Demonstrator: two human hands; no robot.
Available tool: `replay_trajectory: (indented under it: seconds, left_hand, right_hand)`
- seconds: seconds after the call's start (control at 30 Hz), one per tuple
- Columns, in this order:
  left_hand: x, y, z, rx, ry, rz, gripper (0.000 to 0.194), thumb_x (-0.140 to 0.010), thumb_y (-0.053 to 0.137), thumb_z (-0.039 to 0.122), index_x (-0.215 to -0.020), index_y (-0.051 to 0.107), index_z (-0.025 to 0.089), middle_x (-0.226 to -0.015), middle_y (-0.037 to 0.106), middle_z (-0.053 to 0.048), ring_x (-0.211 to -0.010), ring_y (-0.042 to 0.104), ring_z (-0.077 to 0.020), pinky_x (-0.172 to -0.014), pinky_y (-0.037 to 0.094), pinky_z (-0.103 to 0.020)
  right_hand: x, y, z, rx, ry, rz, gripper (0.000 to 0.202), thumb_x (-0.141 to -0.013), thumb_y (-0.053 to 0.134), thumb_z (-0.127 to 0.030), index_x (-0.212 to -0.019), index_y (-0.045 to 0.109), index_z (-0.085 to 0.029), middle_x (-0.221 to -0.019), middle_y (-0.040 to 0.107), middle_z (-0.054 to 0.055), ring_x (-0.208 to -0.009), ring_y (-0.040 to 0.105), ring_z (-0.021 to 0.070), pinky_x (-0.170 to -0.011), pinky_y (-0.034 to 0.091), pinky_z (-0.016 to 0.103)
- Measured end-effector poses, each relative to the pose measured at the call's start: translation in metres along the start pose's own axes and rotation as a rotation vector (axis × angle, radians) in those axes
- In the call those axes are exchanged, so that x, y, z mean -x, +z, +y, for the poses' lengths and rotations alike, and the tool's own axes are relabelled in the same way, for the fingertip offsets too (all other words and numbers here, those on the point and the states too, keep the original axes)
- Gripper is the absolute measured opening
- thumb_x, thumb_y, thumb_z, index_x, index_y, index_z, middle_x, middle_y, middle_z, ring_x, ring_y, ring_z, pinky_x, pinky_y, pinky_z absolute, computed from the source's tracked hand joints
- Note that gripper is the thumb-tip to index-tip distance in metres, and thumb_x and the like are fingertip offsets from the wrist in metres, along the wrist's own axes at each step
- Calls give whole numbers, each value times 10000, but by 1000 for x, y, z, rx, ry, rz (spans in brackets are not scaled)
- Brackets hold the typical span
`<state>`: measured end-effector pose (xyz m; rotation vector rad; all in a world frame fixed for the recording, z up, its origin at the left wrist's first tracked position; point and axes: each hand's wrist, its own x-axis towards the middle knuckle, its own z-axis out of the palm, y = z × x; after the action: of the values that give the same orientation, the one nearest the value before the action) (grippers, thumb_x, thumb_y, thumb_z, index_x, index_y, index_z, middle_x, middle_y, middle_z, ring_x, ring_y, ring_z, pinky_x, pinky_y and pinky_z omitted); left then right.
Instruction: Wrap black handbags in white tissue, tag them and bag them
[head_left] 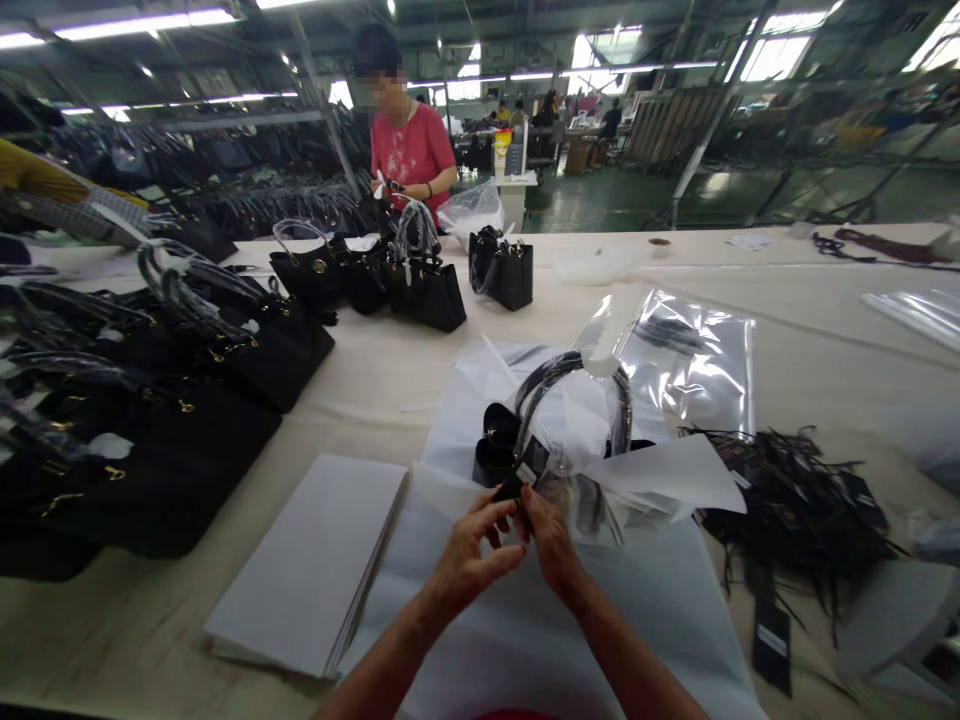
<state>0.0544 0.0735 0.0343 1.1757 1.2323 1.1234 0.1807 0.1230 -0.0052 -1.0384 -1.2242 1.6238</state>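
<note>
Both of my hands meet at the near side of a black handbag (495, 458), which stands on white paper sheets (600, 620). A small black tag (512, 485) with a pale label is pinched between the fingers of my left hand (474, 550). My right hand (550, 532) touches the tag's near edge with thumb and fingers drawn together. The bag's handles (551, 375) are wrapped in clear plastic and arch upward. White tissue (675, 470) sticks out around the bag, and a clear plastic piece hangs at its front.
Black handbags (225, 450) crowd the left, with more (427, 290) further back. A white paper stack (311, 565) lies left of my arms. Clear plastic bags (694, 360) and a pile of black tags (795, 510) are at the right. A person (412, 145) stands across the table.
</note>
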Motion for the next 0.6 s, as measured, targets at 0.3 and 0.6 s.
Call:
replay_trajectory:
  seconds: [0.3,0.6]
  left_hand:
    - [-29,-24,-1,-276,92,96,222,-793,568,328,-868,732,198,-932,668,-76,-887,613,-197,-831,485,-297]
    - [9,-31,-2,-201,-45,280,124,-680,667,300,-722,746,214,-713,650,-31,-643,585,-145,-615,463,-233]
  right_hand:
    - [5,-16,0,293,-214,-78,260,-733,662,-411,-606,579,-199,-577,448,-23,-538,402,114,-523,338,263]
    - [1,-23,-20,24,-23,87,304,-716,667,-463,-650,544,-193,-485,408,-65,-424,353,72,-415,287,225]
